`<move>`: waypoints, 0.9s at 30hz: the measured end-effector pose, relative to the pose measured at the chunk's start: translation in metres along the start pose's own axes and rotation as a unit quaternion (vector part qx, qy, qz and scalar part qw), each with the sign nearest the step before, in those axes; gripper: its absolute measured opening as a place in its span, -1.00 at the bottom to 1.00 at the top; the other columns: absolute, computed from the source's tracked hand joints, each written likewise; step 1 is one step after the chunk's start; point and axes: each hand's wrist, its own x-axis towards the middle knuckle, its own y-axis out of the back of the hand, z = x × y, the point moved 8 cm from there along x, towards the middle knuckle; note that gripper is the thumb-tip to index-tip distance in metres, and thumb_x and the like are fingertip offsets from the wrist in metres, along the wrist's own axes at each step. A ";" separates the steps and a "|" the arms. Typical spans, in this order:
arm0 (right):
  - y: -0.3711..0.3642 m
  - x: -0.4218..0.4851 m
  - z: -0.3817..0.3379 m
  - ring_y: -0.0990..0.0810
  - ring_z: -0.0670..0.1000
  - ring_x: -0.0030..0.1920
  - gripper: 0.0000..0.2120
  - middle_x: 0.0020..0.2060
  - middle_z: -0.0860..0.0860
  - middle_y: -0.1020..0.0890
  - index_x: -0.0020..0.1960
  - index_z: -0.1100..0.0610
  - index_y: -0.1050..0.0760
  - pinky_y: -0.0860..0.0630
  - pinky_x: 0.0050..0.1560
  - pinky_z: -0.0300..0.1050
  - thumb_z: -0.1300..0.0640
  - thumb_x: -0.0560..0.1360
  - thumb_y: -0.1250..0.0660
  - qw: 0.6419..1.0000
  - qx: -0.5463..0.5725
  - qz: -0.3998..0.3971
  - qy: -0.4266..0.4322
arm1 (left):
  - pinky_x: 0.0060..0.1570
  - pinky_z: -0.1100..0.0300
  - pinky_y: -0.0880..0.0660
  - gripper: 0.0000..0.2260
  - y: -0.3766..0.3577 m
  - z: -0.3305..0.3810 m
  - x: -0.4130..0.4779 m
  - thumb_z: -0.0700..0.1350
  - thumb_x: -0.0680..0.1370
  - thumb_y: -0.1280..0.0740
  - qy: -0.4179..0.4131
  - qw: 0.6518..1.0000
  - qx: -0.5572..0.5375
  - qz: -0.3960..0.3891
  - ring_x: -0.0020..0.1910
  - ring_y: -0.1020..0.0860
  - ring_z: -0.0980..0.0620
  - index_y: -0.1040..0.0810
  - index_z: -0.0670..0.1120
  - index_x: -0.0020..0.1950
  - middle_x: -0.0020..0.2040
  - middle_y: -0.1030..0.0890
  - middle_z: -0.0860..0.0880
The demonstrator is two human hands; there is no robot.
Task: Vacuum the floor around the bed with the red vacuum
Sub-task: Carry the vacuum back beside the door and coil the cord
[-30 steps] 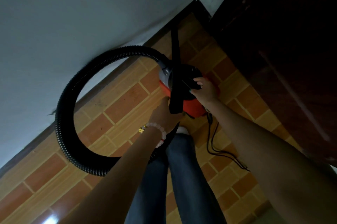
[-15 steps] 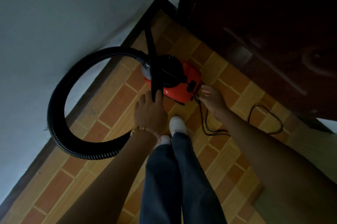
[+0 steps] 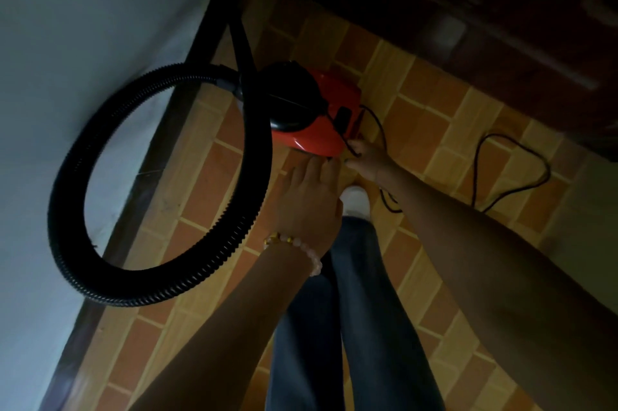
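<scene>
"Red vacuum [image 3: 321, 132], where is it right now?"

"On the tiles just past my white shoe [image 3: 356, 201], close to the skirting. My left hand [image 3: 309, 206] reaches toward it with fingers straight, holding nothing. My right hand [image 3: 368, 158] looks to be pinching the power cord [image 3: 477, 163] where it leaves the body."

"What could go wrong from there?"

"Slack cord lies in loops beside my feet. I judge that a careless step could snag it and trip me, and a hard tug could jerk the plug. Further out, the ribbed hose [image 3: 65, 209] makes one wide loop against the wall and the black wand [image 3: 246, 76] crosses it. Dragging the body away may kink the hose or knock the wand over."

"And the floor, the room?"

"Brick-pattern floor tiles [image 3: 431, 129], orange and tan. They look hard and smooth, so the body should slide easily. A white wall [image 3: 83, 25] stands on my left above a dark skirting [image 3: 214, 15]. Dark wooden furniture [image 3: 468, 25] lies beyond. Whether it is the bed I cannot tell, because the light is dim."
</scene>
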 end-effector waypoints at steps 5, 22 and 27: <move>0.016 -0.037 -0.009 -0.39 -0.02 -0.33 -0.71 -0.32 0.12 -0.47 0.05 0.36 -0.55 -0.26 -0.42 -0.28 0.13 0.59 -0.23 0.994 0.043 0.094 0.044 | 0.17 -0.05 -0.42 -0.42 0.008 0.010 -0.004 -0.23 0.42 -0.35 0.020 0.998 -0.035 -0.047 0.23 -0.46 -0.21 -0.32 -0.13 0.43 0.31 -0.45 -0.17; 0.189 -0.431 -0.145 -0.36 -0.16 -0.45 -0.82 -0.47 -0.07 -0.38 0.00 0.12 -0.65 -0.29 -0.41 -0.34 0.19 0.56 -0.26 0.954 0.212 0.083 0.192 | 0.47 -0.13 -0.02 -0.51 0.279 0.198 -0.063 -0.09 0.57 -0.24 -0.172 0.980 0.009 0.097 0.50 -0.15 -0.06 -0.23 -0.04 0.49 0.47 -0.28 -0.05; 0.222 -0.515 -0.186 -0.38 -0.11 -0.38 -0.74 -0.38 0.01 -0.41 -0.12 0.03 -0.67 -0.33 -0.34 -0.30 0.21 0.58 -0.23 0.941 0.213 0.071 0.253 | 0.12 -0.08 -0.46 -0.65 0.360 0.246 -0.094 0.03 0.55 -0.07 -0.240 0.959 0.003 0.152 -0.01 -0.58 -0.13 -0.56 -0.14 0.02 -0.05 -0.59 -0.11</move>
